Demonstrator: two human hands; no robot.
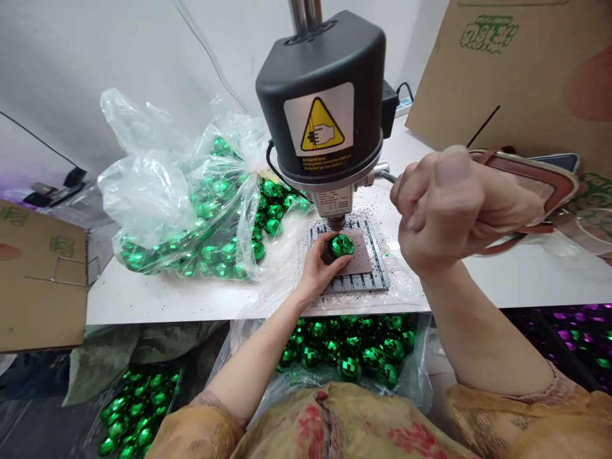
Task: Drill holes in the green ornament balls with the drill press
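A black bench drill press (pixel 320 89) with a yellow warning label stands in front of me. Under its chuck (pixel 336 222), my left hand (pixel 321 264) pinches a shiny green mirrored ball (pixel 342 245) between thumb and fingers. That ball rests on a brownish pad (pixel 363 258) over the slotted metal base plate (pixel 381 274). Raised at the right, my right hand (pixel 440 204) is wrapped round the drill press lever (pixel 388 176), whose grip is hidden in the fist. Whether the drill bit touches the ball I cannot tell.
A clear plastic bag (pixel 143 197) of green mirrored balls lies left on the white table (pixel 157 303). More balls (pixel 349 366) sit below the table edge and in a bin (pixel 138 408) lower left. Cardboard boxes (pixel 38 280) flank both sides; a brown bag (pixel 557 185) stands right.
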